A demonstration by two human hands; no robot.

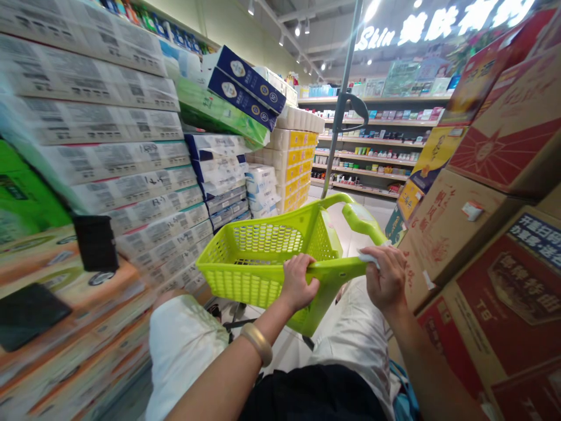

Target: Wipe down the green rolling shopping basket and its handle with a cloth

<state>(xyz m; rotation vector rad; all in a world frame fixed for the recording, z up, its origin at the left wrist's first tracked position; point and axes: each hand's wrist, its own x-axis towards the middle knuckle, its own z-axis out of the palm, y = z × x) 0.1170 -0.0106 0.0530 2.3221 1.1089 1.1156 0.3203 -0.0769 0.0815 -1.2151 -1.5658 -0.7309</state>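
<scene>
A lime-green plastic shopping cart (249,278) stands between my knees, with its perforated basket to the left. My left hand (299,282), a gold bangle at its wrist, is closed over the near rim of the cart. A small white wipe (368,257) is pinched under the fingers of my right hand (386,275), pressed against the right end of the cart's upper frame. The curved green handle (363,219) rises just beyond that hand. My right palm and part of the wipe are hidden.
Stacked tissue packs (127,128) wall the left side, and cardboard cartons (456,222) crowd the right. A black phone-like object (33,316) and a black box (95,242) lie at the left. A grey pole (339,111) and stocked shelves (372,137) stand ahead.
</scene>
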